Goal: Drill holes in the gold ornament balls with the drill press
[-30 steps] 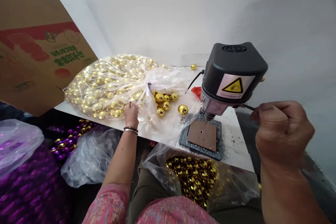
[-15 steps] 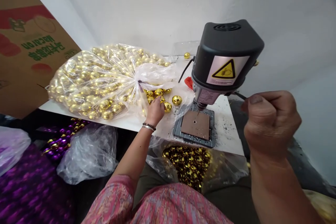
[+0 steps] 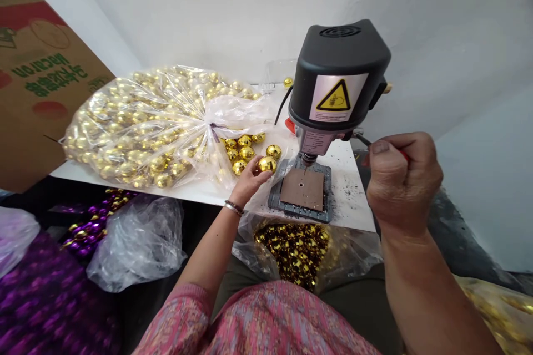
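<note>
Between the fingers and thumb of my left hand [image 3: 250, 182] is a shiny gold faceted ball [image 3: 267, 164], held just left of the drill press base [image 3: 272, 199]. Several loose gold balls [image 3: 246, 153] lie behind that hand at the mouth of a clear plastic bag. My right hand [image 3: 403, 177] is closed around the feed lever [image 3: 363, 140] of the small black drill press [image 3: 339, 66]. Under the chuck [image 3: 308, 159] a brown square pad [image 3: 310, 194] with a small hole lies on the base, with no ball on it.
A bulging clear bag of gold balls [image 3: 137, 127] fills the white table's left side. An open bag of gold balls [image 3: 293, 249] hangs below the front edge. A cardboard box [image 3: 50, 66] and purple balls [image 3: 83, 241] are at left. Dark shavings [image 3: 350, 194] lie around the base.
My left hand has picked a gold ball out of the loose group and drawn it slightly right, toward the drill press. My right hand stays on the lever. The whole view has shifted slightly.
</note>
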`<state>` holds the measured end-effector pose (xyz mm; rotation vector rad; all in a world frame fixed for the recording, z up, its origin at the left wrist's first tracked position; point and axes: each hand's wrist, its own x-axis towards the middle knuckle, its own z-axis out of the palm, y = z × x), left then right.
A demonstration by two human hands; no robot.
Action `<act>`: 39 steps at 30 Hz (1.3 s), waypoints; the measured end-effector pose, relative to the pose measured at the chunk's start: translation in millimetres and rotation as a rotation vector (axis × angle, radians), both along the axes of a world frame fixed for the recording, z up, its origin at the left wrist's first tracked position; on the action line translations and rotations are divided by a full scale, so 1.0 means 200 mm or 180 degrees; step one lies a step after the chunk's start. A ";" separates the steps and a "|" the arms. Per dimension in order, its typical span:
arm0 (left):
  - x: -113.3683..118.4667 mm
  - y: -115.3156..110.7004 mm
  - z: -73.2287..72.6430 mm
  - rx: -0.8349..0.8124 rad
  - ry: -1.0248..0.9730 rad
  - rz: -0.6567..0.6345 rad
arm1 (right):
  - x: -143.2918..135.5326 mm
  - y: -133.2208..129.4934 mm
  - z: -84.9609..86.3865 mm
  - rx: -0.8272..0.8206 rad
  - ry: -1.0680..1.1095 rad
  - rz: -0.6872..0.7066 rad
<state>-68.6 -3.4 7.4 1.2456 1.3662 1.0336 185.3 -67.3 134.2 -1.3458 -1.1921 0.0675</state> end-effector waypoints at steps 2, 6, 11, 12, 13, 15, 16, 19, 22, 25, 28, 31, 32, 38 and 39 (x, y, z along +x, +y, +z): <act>-0.02 -0.07 0.01 -0.0260 -0.1034 -0.0105 | 0.00 0.00 0.00 0.0015 -0.0030 -0.0005; -0.02 -0.17 0.02 -0.0623 -0.1853 -0.0069 | 0.00 0.01 -0.01 0.0091 -0.0053 -0.0040; 0.05 -0.17 0.02 -0.0870 -0.1745 -0.0042 | 0.00 0.01 -0.02 0.0088 -0.0170 0.0106; 0.07 -0.15 0.02 -0.0829 -0.1556 -0.0130 | 0.01 0.02 -0.02 0.0084 -0.0259 0.0128; 0.10 -0.14 0.02 -0.0769 -0.1345 -0.0235 | 0.01 0.03 -0.01 0.0079 -0.0352 0.0138; 0.14 -0.11 0.04 -0.0641 -0.0938 -0.0427 | 0.03 0.06 0.03 0.0056 -0.0517 0.0127; 0.17 -0.10 0.05 -0.0595 -0.0760 -0.0493 | 0.04 0.08 0.07 0.0016 -0.0574 0.0110; 0.22 -0.07 0.08 -0.0516 -0.0230 -0.0591 | 0.06 0.16 0.20 -0.0220 -0.0636 0.0010; 0.25 -0.05 0.09 -0.0425 0.0292 -0.0607 | 0.07 0.26 0.34 -0.0466 -0.0483 -0.0018; 0.26 -0.05 0.10 -0.0334 0.0647 -0.0688 | 0.07 0.35 0.41 -0.0573 -0.0060 0.0198; 0.26 -0.04 0.11 -0.0218 0.0957 -0.0780 | 0.07 0.41 0.40 -0.0537 0.0325 0.0361; 0.28 -0.03 0.13 -0.0054 0.1323 -0.0869 | 0.06 0.43 0.38 -0.0369 0.0455 0.0474; 0.28 -0.03 0.13 0.0017 0.1431 -0.0922 | 0.06 0.43 0.37 -0.0316 0.0478 0.0507; 0.35 0.02 0.10 0.0233 0.1557 -0.1102 | 0.05 0.44 0.38 -0.0211 0.0633 0.0581; 0.35 0.03 0.09 0.0188 0.1487 -0.1107 | 0.05 0.43 0.38 -0.0240 0.0647 0.0598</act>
